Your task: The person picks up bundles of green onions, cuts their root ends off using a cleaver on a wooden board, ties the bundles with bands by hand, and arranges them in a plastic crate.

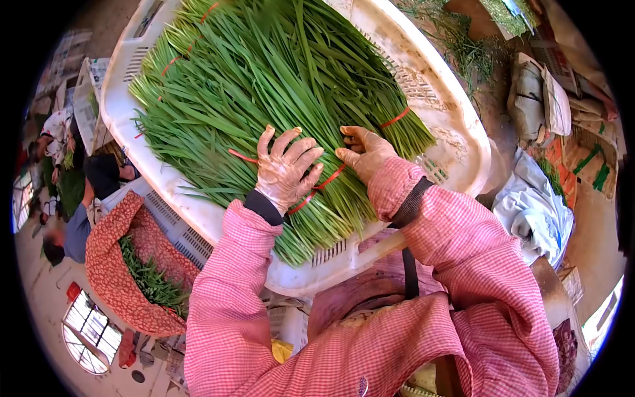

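Note:
A large white plastic basket (471, 142) holds many bundles of long green garlic chives (278, 59), tied with red bands. My left hand (289, 171), thinly gloved, lies on the near bundle of garlic chives (331, 215) with fingers stretched and spread. On the bundle's right side, my right hand (368, 156) has its fingers curled into the leaves, thumb and forefinger close together. A red tie (319, 188) runs round this bundle between my hands. The cut stem ends point toward me, over the basket's near edge.
A red patterned cloth (109, 264) with loose greens lies at the left, beside another white crate (173, 225). Other people (73, 225) sit at far left. A pale blue plastic sheet (534, 208) and bundled sacks (527, 99) lie on the right. Scattered green trimmings (466, 49) cover the floor beyond.

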`<act>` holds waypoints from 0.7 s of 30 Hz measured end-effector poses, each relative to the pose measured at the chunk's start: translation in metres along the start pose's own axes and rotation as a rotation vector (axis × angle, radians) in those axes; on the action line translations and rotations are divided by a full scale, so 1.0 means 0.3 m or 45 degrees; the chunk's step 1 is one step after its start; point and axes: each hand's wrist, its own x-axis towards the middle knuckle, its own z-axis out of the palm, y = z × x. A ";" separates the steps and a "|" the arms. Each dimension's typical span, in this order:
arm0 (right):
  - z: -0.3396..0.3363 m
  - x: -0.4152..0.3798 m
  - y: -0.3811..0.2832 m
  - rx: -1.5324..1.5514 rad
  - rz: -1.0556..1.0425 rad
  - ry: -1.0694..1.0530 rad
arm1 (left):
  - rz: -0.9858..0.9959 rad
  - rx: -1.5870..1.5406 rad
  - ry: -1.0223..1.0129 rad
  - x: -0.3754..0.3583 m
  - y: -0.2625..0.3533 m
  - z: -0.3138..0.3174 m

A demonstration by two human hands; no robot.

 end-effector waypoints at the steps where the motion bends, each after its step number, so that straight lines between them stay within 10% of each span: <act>1: 0.005 0.005 -0.015 0.003 -0.002 0.001 | -0.013 0.004 0.056 -0.005 0.003 0.007; 8: 0.025 -0.016 -0.047 -0.153 -0.025 0.259 | -0.033 -0.013 0.188 -0.020 0.002 0.016; 11: 0.000 -0.045 -0.089 -0.511 -0.457 0.338 | -0.044 -0.030 0.190 -0.020 0.004 0.014; 14: -0.015 -0.057 -0.133 -1.024 -0.476 -0.105 | -0.032 -0.028 0.232 -0.022 0.001 0.017; 21: -0.004 -0.025 -0.168 -1.587 -0.546 -0.181 | -0.025 -0.040 0.255 -0.023 0.000 0.022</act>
